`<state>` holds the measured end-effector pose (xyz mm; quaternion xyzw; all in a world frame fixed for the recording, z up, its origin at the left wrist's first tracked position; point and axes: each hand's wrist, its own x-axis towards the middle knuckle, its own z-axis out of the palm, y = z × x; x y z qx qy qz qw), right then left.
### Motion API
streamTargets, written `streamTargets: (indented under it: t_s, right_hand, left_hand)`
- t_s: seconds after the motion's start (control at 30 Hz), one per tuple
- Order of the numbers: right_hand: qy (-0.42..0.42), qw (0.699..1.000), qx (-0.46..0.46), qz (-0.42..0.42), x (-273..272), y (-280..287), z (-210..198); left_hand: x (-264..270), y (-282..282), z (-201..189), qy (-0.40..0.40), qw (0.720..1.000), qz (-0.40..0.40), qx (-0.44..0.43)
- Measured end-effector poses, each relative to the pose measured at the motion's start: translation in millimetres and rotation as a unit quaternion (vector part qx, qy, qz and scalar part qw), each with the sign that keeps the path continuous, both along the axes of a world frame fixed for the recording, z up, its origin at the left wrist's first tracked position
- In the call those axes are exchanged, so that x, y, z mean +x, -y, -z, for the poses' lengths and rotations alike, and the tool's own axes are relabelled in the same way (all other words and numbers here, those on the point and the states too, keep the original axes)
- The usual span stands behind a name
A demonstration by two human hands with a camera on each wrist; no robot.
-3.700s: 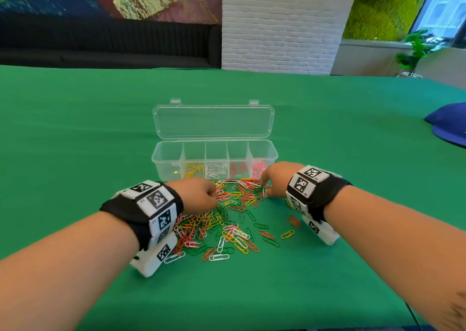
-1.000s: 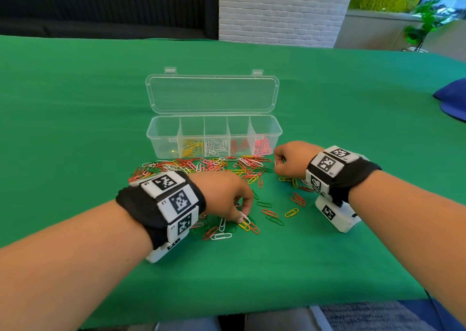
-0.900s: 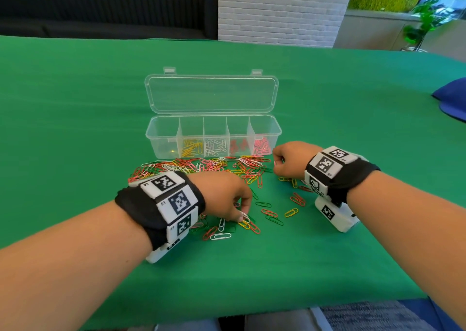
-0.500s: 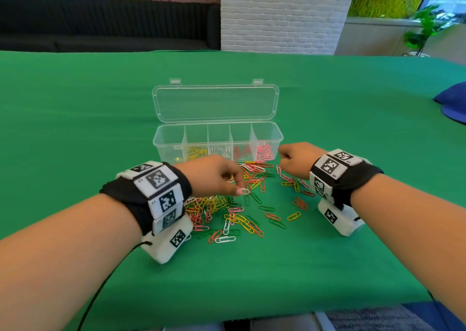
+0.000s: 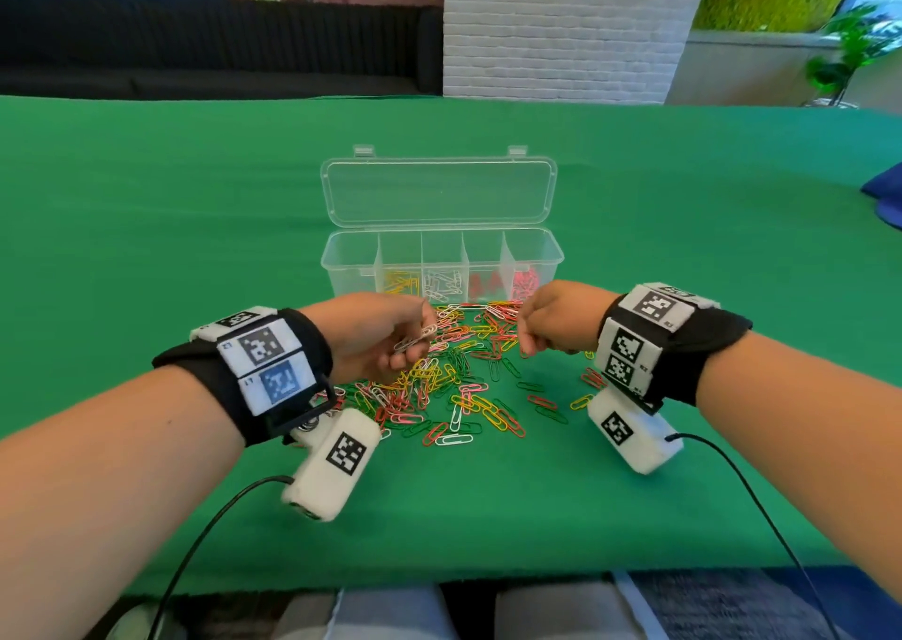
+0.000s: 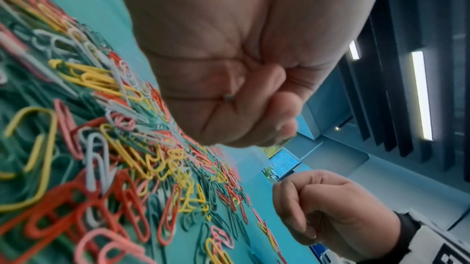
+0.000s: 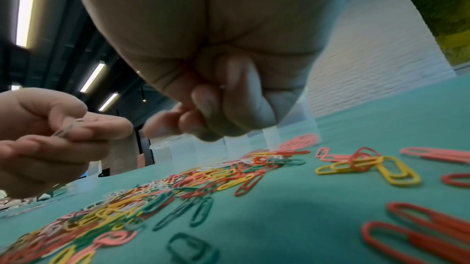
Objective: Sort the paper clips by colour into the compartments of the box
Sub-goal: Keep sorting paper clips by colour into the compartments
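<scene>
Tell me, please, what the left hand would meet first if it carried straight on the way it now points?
Probably the clear box. The left hand, pinching a white paper clip, points forward and slightly right, toward the box's near wall around the yellow and white compartments. Depth is unclear; kept low, it would brush the clip pile first.

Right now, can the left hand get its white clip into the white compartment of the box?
Probably yes. The left hand pinches a white clip just in front of the box, whose lid stands open. The white compartment is the middle one; nothing covers it, and the right hand stays off to the side.

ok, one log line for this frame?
left hand: pinches white clip | right hand: curled above pile | box: open
</scene>
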<state>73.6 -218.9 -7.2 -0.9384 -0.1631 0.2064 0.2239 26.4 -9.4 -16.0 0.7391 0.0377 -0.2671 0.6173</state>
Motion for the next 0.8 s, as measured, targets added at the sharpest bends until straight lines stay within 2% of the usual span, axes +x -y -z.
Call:
streamTargets:
  t_s: [0.1,0.23,0.3,0.4,0.5,0.8]
  right_hand:
    - [-0.02,1.0,0.005,-0.016,-6.4,-4.5,2.2]
    - [-0.057,0.997,0.03,-0.049,-12.3,-11.2,4.4]
    - [-0.046,0.994,-0.003,-0.095,-17.2,-16.2,3.9]
    - [0.003,0.981,-0.053,-0.184,-24.4,-25.4,5.0]
    - [0.021,0.968,-0.077,-0.24,-26.3,-34.3,10.9]
    - [0.041,0.953,-0.125,-0.274,-26.3,-47.1,16.9]
  left_hand:
    - [-1.8,-2.3,2.1,-0.012,1.0,0.008,0.002]
    - [-4.2,-3.1,2.4,-0.017,0.997,0.035,0.06]
    - [-7.8,-0.8,1.7,-0.016,0.992,0.063,0.11]
    - [-15.0,4.9,0.5,0.01,0.961,0.127,0.247]
    - [-20.6,4.5,1.2,0.083,0.893,0.228,0.379]
    - [-29.4,18.3,2.4,0.169,0.852,0.27,0.414]
